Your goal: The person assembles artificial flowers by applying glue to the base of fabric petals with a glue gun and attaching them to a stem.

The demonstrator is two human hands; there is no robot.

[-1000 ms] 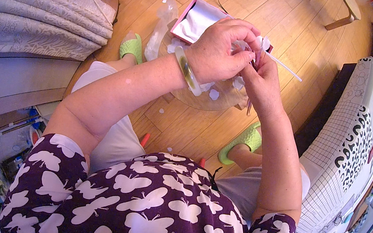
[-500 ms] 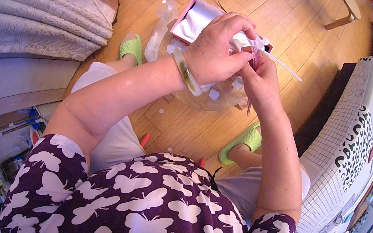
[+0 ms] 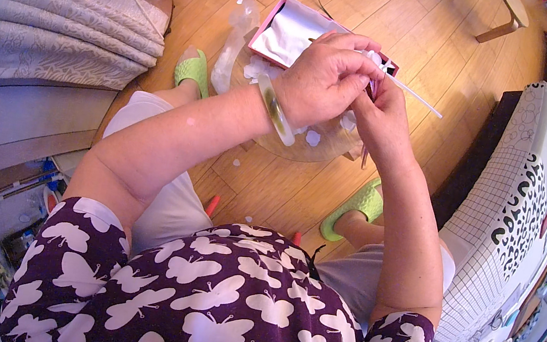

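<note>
My left hand (image 3: 328, 73) is closed, thumb and fingers pinched together against my right hand, with a pale bangle (image 3: 275, 110) at its wrist. Thin white petal-like pieces (image 3: 374, 56) show at its fingertips. In my right hand (image 3: 384, 113), the thumb and fingers grip a slim purplish strip (image 3: 364, 158) whose end hangs below the palm. A thin white stick (image 3: 418, 99) juts out to the right beyond the hands; what supports it is hidden. Under the hands stands a round, pale, see-through surface (image 3: 284, 150) with loose white flakes (image 3: 312, 137) on it.
Behind my hands lies a pink-edged box (image 3: 265, 26) with a white sheet (image 3: 298, 29) inside. Crumpled clear plastic (image 3: 239, 21) is left of it. Green slippers (image 3: 194, 74) are on my feet. A patterned cushioned seat (image 3: 505, 227) stands right, a wooden stool (image 3: 504, 21) far right.
My left hand's fingers have folded down and closed over the white pieces beside my right thumb. More of the box shows. The right hand has hardly moved.
</note>
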